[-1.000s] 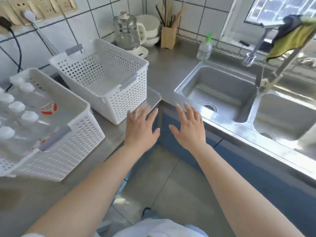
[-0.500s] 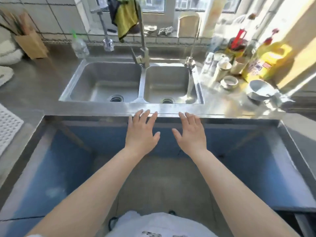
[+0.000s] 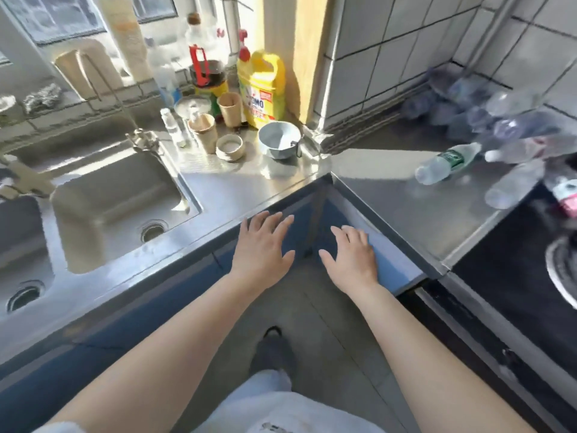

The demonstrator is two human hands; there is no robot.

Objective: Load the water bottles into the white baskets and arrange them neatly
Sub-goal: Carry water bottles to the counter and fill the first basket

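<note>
Steel double sink [image 3: 115, 198] at left. Behind it: yellow detergent jug [image 3: 262, 85], dark jar with red lid [image 3: 207, 75], 2 paper cups [image 3: 203, 131], grey bowl [image 3: 279, 139] near the corner.

A home kitchen is shown: a steel double sink [image 3: 115, 201], tiled walls [image 3: 390, 48], a yellow detergent jug [image 3: 262, 85] and a stove burner [image 3: 562, 267].

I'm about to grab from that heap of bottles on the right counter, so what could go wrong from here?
1. The water bottles lie loose on their sides; pulling one may send others rolling.
2. A clear bottle lies at the counter's edge beside the black stove and might drop onto it.
3. Both hands, left hand and right hand, are empty and spread; grabbing several bottles at once may let one slip.
</note>
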